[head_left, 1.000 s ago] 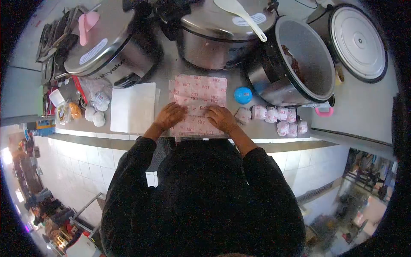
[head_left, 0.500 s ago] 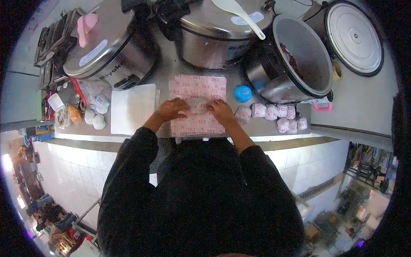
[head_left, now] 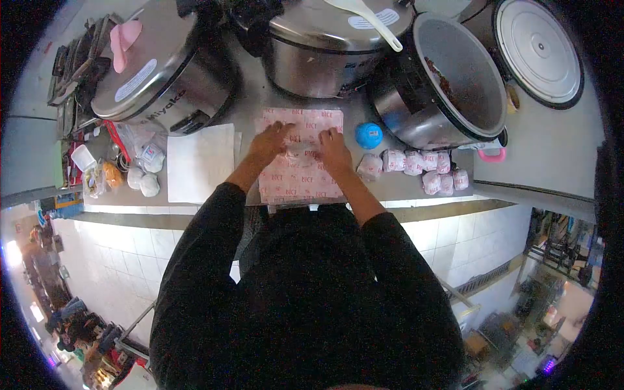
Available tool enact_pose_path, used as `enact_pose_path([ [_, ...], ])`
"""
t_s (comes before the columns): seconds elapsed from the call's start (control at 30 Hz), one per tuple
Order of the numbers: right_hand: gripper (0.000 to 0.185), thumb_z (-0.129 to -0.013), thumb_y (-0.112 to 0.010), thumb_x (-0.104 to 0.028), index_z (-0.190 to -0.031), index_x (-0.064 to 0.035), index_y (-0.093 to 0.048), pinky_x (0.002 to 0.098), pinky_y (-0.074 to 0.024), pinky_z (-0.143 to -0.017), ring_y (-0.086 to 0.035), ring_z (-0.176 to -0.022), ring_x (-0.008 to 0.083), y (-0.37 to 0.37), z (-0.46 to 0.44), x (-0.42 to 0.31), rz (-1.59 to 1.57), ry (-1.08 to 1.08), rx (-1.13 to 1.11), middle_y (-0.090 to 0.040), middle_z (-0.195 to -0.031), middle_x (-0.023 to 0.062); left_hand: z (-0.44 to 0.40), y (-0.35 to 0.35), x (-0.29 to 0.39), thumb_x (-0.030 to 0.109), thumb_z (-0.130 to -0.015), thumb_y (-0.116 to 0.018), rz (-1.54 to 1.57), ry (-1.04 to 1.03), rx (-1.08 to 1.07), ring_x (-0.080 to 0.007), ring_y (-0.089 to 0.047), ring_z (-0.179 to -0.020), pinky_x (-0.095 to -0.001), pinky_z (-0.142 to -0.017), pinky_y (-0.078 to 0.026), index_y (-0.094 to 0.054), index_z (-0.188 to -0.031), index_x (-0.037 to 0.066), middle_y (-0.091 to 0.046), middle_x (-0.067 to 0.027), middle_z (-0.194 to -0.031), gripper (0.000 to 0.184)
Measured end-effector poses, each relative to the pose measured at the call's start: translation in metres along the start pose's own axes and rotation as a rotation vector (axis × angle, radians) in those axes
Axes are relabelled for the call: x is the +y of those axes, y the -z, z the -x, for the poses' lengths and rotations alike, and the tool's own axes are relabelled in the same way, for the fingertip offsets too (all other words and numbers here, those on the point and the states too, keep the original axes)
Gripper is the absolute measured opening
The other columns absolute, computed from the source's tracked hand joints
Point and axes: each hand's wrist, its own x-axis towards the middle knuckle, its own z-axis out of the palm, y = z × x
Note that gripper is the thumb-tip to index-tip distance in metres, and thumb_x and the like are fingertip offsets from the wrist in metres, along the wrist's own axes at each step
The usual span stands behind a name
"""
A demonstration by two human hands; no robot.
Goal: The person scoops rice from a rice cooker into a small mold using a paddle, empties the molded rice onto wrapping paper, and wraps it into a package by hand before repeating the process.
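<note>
A stack of pink printed paper lies on the counter in front of me. On its upper half, my left hand has its fingers bent around the left side of a folded paper bundle. At the bundle's right side, the fingers of my right hand are curled against the paper. What the bundle contains is hidden. A blue round object stands right of the stack, with several wrapped paper bundles below and right of it.
White sheets lie left of the stack. Bagged items sit farther left. Large cookers line the back, one open pot at the right. A white paddle and a pink paddle rest on lids.
Both hands have moved up the stack, away from my body, along with the paper folded between them. The view has shifted slightly.
</note>
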Motion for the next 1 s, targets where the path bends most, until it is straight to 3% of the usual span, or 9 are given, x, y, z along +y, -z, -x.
enact_pose_path([
  [0.13, 0.028, -0.079, -0.079, -0.029, -0.092, -0.0098, -0.063, 0.0451, -0.0554, -0.082, -0.062, -0.098, 0.0317, 0.016, -0.013, -0.004, 0.099, -0.059, -0.178, -0.061, -0.097, 0.0087, -0.011, -0.019, -0.026, 0.027, -0.080, -0.078, -0.104, -0.130, -0.228, -0.0301, -0.067, -0.100, -0.0439, -0.085, -0.058, -0.067, -0.107, 0.015, -0.069, -0.0073, -0.100, 0.031],
  [0.2, 0.023, -0.080, -0.076, -0.022, -0.094, -0.0087, -0.063, 0.0451, -0.0542, -0.086, -0.060, -0.106, 0.0311, 0.002, -0.012, 0.011, -0.009, -0.108, -0.625, -0.059, -0.106, 0.0081, 0.002, -0.013, -0.022, 0.027, -0.084, -0.075, 0.036, 0.022, -0.329, -0.0289, -0.066, -0.100, -0.0443, -0.085, -0.058, -0.065, -0.101, 0.011, -0.067, -0.0089, -0.098, 0.026],
  [0.33, 0.031, -0.086, -0.071, -0.028, -0.106, -0.0050, -0.066, 0.0442, -0.0541, -0.089, -0.062, -0.106, 0.0337, -0.020, 0.044, 0.015, -0.012, 0.047, -0.332, -0.063, -0.109, 0.0140, 0.054, -0.028, -0.014, 0.027, -0.088, -0.071, 0.153, 0.021, -0.095, -0.0297, -0.066, -0.097, -0.0444, -0.083, -0.058, -0.066, -0.111, 0.011, -0.067, -0.0103, -0.096, 0.028],
  [0.43, 0.026, -0.087, -0.066, -0.017, -0.109, -0.0047, -0.068, 0.0464, -0.0504, -0.091, -0.058, -0.109, 0.0332, -0.016, 0.068, 0.005, -0.146, 0.060, -0.148, -0.059, -0.115, 0.0111, 0.066, -0.020, 0.021, 0.024, -0.092, -0.066, 0.215, 0.293, 0.062, -0.0305, -0.063, -0.109, -0.0442, -0.087, -0.055, -0.055, -0.141, 0.018, -0.066, -0.0090, -0.109, 0.050],
  [0.6, 0.049, -0.087, -0.068, -0.024, -0.128, 0.0018, -0.061, 0.0519, -0.0436, -0.101, -0.051, -0.125, 0.0371, 0.007, 0.069, -0.016, -0.081, 0.049, -0.119, -0.051, -0.144, 0.0147, 0.079, -0.019, 0.051, 0.024, -0.092, -0.066, -0.073, 0.245, -0.082, -0.0307, -0.045, -0.132, -0.0503, -0.106, -0.039, -0.050, -0.147, 0.015, -0.051, -0.0091, -0.138, 0.058],
  [0.77, 0.051, -0.085, -0.070, -0.026, -0.127, 0.0022, -0.061, 0.0518, -0.0416, -0.104, -0.048, -0.129, 0.0370, 0.010, 0.060, -0.031, -0.135, 0.006, -0.141, -0.051, -0.147, 0.0148, 0.077, -0.018, 0.082, 0.022, -0.091, -0.064, 0.030, 0.340, -0.066, -0.0305, -0.036, -0.139, -0.0535, -0.114, -0.028, -0.049, -0.146, 0.007, -0.043, -0.0127, -0.146, 0.059],
  [0.87, 0.042, -0.085, -0.071, -0.020, -0.120, 0.0018, -0.066, 0.0485, -0.0441, -0.104, -0.053, -0.125, 0.0359, -0.007, 0.066, -0.023, -0.190, -0.042, -0.056, -0.059, -0.138, 0.0145, 0.080, -0.052, 0.083, 0.029, -0.094, -0.063, 0.291, 0.350, 0.090, -0.0329, -0.043, -0.134, -0.0495, -0.111, -0.034, -0.048, -0.145, 0.005, -0.047, -0.0171, -0.143, 0.059],
  [0.93, 0.036, -0.085, -0.071, -0.017, -0.116, 0.0016, -0.068, 0.0467, -0.0460, -0.103, -0.055, -0.122, 0.0352, -0.015, 0.070, -0.021, -0.243, -0.048, 0.002, -0.063, -0.132, 0.0142, 0.074, -0.053, 0.086, 0.041, -0.098, -0.061, 0.796, 0.572, 0.204, -0.0312, -0.057, -0.117, -0.0438, -0.102, -0.045, -0.054, -0.138, 0.004, -0.060, -0.0164, -0.123, 0.055],
  [1.0, 0.025, -0.083, -0.068, -0.008, -0.106, 0.0011, -0.072, 0.0424, -0.0502, -0.100, -0.060, -0.117, 0.0331, -0.010, 0.075, -0.024, -0.320, -0.055, 0.019, -0.069, -0.122, 0.0119, 0.067, -0.045, 0.069, 0.045, -0.099, -0.059, 1.073, 0.738, 0.069, -0.0285, -0.060, -0.109, -0.0406, -0.096, -0.049, -0.058, -0.132, 0.003, -0.063, -0.0140, -0.113, 0.054],
])
